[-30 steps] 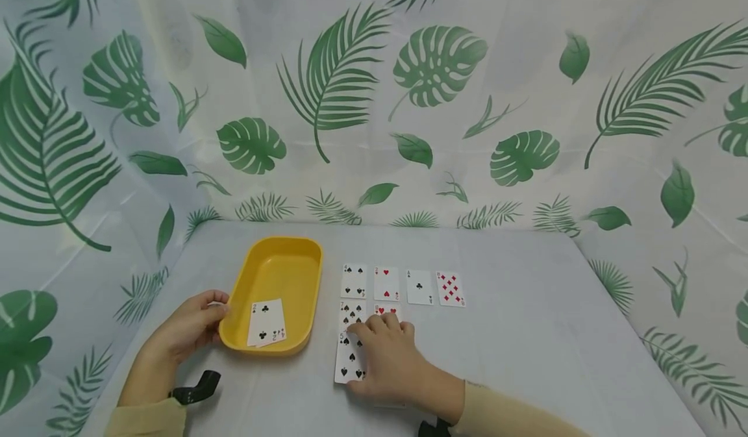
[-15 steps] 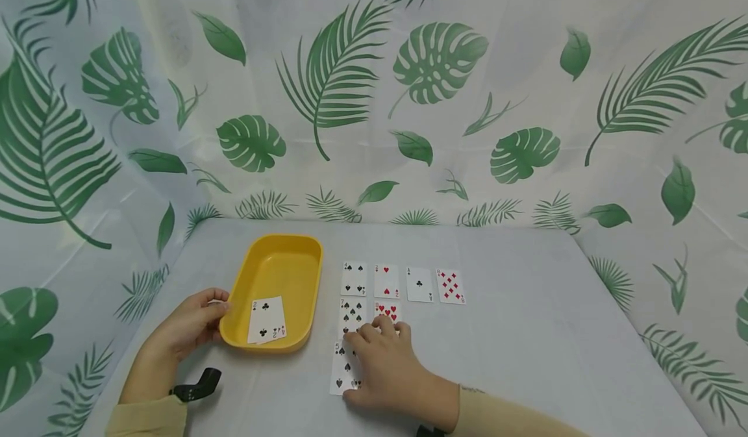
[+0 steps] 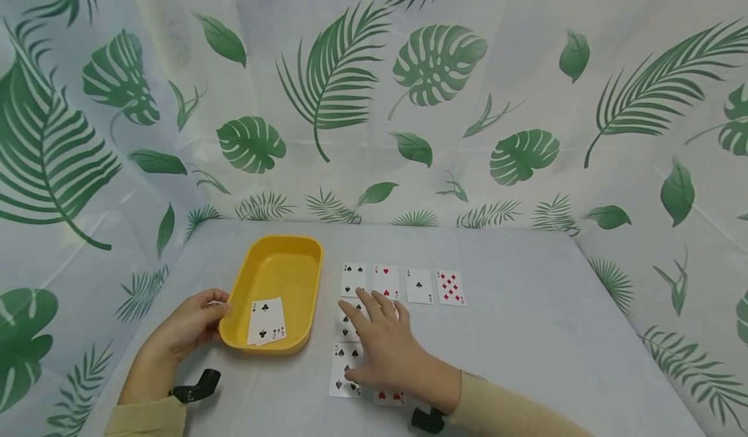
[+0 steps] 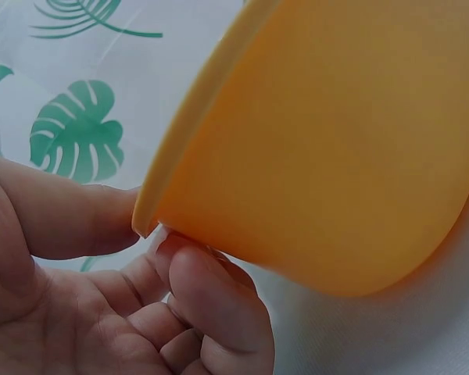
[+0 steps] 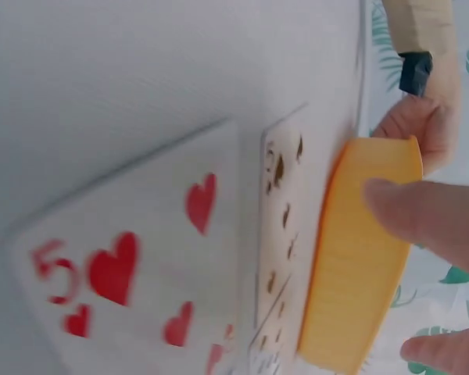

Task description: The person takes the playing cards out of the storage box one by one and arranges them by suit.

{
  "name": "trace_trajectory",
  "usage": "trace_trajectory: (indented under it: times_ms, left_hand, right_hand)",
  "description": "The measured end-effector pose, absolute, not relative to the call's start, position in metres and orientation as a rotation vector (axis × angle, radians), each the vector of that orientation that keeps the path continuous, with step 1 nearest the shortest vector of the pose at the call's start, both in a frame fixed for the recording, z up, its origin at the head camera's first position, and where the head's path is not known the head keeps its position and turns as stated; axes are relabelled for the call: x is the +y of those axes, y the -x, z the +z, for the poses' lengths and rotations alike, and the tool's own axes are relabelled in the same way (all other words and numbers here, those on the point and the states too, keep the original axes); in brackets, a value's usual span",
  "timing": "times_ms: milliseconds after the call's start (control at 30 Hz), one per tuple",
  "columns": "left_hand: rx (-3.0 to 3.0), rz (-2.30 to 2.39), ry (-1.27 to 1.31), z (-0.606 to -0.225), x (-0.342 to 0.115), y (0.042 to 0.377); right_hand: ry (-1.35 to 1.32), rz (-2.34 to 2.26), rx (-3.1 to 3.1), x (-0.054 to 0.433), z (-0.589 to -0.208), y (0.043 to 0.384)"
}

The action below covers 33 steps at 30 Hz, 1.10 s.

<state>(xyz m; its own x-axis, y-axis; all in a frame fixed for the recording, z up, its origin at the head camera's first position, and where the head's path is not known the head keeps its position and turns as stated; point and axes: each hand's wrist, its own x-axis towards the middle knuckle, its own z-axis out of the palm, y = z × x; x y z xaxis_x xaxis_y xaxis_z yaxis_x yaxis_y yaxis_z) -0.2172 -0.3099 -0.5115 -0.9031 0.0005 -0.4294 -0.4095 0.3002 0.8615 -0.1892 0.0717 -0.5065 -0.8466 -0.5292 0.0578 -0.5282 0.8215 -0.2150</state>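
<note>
My left hand (image 3: 195,320) pinches the rim of a yellow plastic tray (image 3: 311,294) at its near left corner; in the left wrist view the thumb lies outside the rim and the fingers underneath. Inside the tray, a two of clubs (image 3: 265,319) covers most of another card. Hovering over the card rows, my right hand (image 3: 391,349) has its fingers spread and holds nothing. Below its thumb lies the five of spades (image 3: 340,375), beside a five of hearts (image 5: 148,266). The seven of spades (image 3: 346,333) is partly hidden by the fingers. Whatever lies under the palm is hidden.
The back row has a four of spades (image 3: 352,276), a two of hearts (image 3: 386,281), an ace of clubs (image 3: 419,286) and an eight of diamonds (image 3: 450,287). A leaf-print cloth (image 3: 350,184) encloses the white tabletop (image 3: 526,333). Each wrist wears a black device (image 3: 197,388).
The five of spades has slid toward me, off the seven of spades. My right hand has let go, its fingers spreading and reaching farther forward. The left hand and tray stay put.
</note>
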Motion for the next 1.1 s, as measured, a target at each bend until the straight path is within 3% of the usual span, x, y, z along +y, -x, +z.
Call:
trace_trajectory:
  times_ms: [600, 1100]
  left_hand:
    - [2.227, 1.629, 0.357, -0.511, -0.310, 0.218]
    - [2.222, 1.613, 0.368, -0.512, -0.310, 0.220]
  right_hand:
    - [1.070, -0.343, 3.001, 0.014, -0.478, 0.217]
    - [1.119, -0.185, 2.926, -0.056, -0.495, 0.241]
